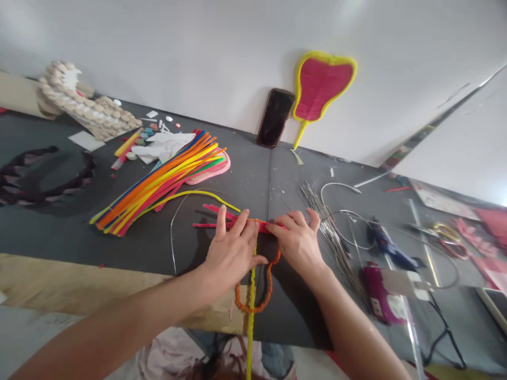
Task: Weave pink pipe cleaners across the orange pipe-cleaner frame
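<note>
Mat (59,227): dark grey
Stem bundle (158,179): orange, yellow, pink, blue, green mixed
Loop (261,295): orange, fuzzy
Stem (251,295): yellow
Strip (222,211): pink
Fan (321,87): pink weave, yellow rim
Phone (274,117): black
Glue gun (390,245): blue
Wires (328,227): silver
Wall (237,47): white

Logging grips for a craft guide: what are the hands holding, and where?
The left hand and right hand pinch the top of the orange loop, where a pink pipe cleaner crosses it.
</note>
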`<state>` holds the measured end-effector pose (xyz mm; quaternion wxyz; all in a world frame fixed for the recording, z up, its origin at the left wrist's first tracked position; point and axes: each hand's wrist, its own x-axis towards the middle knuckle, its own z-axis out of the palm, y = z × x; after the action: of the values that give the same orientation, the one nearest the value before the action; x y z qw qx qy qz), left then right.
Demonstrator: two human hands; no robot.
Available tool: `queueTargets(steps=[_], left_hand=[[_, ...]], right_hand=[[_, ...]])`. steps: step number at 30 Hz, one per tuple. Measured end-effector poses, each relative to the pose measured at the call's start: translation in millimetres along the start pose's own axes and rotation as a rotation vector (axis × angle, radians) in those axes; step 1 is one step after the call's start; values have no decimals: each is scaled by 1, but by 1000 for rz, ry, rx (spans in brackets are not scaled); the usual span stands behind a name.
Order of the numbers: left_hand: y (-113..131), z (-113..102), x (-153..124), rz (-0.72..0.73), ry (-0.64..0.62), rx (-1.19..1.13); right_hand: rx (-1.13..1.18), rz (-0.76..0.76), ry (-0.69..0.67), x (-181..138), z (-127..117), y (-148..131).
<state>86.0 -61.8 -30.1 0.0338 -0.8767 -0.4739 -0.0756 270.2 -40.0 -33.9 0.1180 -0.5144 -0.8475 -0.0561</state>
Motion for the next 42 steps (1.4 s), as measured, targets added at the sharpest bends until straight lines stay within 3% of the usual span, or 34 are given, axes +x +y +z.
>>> queueTargets(steps=[10,18,31,39,42], left_hand=[[-1,0,3,-32,-4,-58],[-2,2,2,-35,-9,-73],[-1,3,2,-42,-27,-62],[0,4,4,-50,-40,-59],[0,4,4,-54,-50,-65]], right_hand=[[31,31,50,-4,-7,16],[-2,21,-11,-6,-9,31],[-95,-24,-65,-6,-17,25],[97,139,13,0,-21,27],[133,189,-125,9,-23,21]])
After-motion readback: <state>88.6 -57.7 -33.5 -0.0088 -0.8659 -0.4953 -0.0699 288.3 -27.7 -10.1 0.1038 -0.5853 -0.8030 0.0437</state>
